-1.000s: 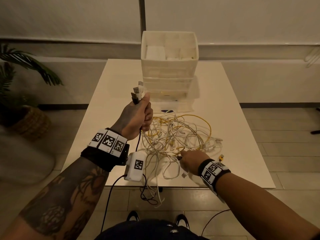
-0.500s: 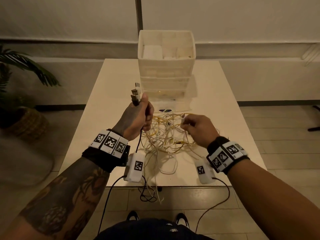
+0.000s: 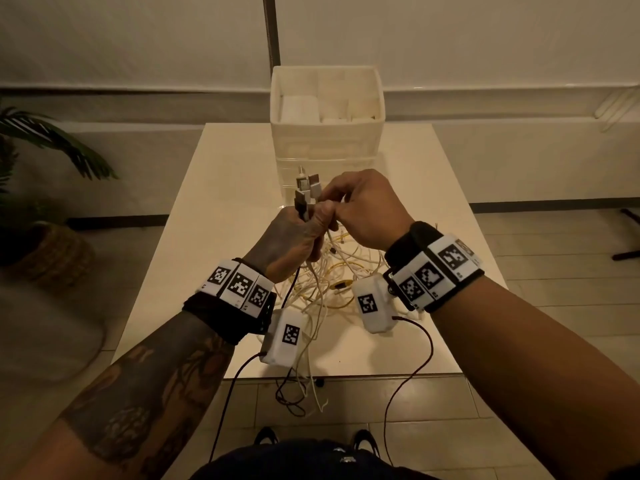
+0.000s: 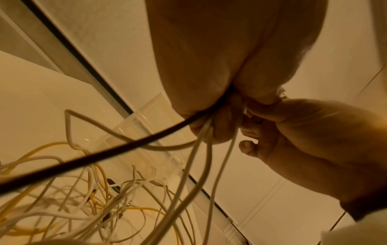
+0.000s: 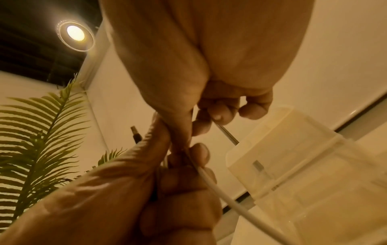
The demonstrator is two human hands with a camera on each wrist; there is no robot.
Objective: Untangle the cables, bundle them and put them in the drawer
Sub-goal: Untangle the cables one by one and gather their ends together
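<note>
Several cables outside drawer unit

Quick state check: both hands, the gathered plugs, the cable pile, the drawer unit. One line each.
left hand: raised above the table, grips a bunch of cable ends
plug ends: stick up out of the left fist
right hand: against the left hand, pinches a white cable
cable pile: tangled on the table, white and yellow
drawer unit: upright at the far edge; whether a drawer is open is unclear

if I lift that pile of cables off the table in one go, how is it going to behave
The cable pile would probably sag: its thin strands droop from the left hand. Being tangled, it would likely rise as one clump. Ends hanging over the table edge may drag.
</note>
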